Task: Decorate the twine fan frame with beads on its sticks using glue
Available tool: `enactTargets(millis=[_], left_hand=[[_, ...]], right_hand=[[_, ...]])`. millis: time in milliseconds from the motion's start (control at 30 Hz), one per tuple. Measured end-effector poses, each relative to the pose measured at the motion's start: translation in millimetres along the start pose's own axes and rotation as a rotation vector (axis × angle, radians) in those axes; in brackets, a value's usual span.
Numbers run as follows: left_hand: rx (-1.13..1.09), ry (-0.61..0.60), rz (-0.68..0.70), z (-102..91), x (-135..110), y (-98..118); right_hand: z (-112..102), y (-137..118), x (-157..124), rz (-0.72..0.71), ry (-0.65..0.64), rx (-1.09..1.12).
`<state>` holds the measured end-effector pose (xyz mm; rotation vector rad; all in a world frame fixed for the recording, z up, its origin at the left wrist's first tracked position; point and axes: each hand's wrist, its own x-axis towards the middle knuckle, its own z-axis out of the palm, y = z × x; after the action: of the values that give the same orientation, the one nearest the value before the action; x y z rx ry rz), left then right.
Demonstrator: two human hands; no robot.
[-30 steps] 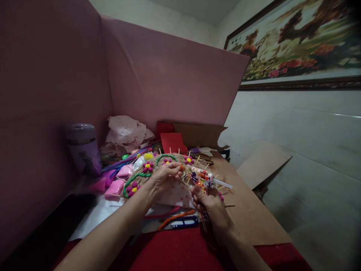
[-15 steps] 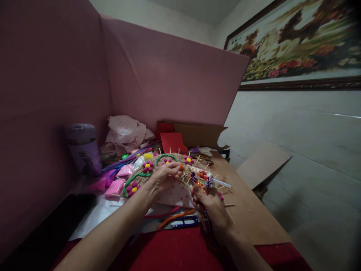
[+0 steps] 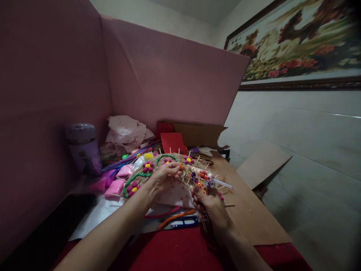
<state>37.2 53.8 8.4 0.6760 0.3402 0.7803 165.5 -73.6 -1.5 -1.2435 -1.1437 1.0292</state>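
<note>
My right hand (image 3: 211, 207) is wrapped round the handle of a flower-patterned hot glue gun (image 3: 204, 175), with a small red light near its grip. A clear glue stick (image 3: 222, 183) pokes out of its back end. My left hand (image 3: 166, 175) pinches a small fuzzy orange piece (image 3: 181, 167) close to the gun's nozzle; whether the two touch I cannot tell. Below and behind both hands lies a twine-woven half-round piece (image 3: 176, 158) with sticks round its edge, magenta-and-yellow flowers (image 3: 147, 166) and green fuzzy stems (image 3: 141, 175). My hands hide part of it.
Blue-handled thread snips (image 3: 184, 222) and an orange pipe cleaner (image 3: 175, 218) lie in front. Pink packets (image 3: 115, 189) and a purple tumbler (image 3: 84, 150) are on the left. Cardboard (image 3: 256, 214) covers the right side. A pink partition (image 3: 175, 79) stands behind.
The glue gun has shifted very slightly to the right. My left hand stays in place with the orange piece.
</note>
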Motion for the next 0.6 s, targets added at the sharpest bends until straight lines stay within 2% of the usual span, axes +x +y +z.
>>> enactTargets(millis=[233, 600], left_hand=[[0.034, -0.024, 0.005, 3.3, -4.0, 0.3], [0.086, 0.004, 0.019, 6.1, -5.9, 0.4]], right_hand=[[1.1, -2.6, 1.5, 0.015, 0.014, 0.012], [-2.4, -3.2, 2.1, -0.015, -0.001, -0.033]])
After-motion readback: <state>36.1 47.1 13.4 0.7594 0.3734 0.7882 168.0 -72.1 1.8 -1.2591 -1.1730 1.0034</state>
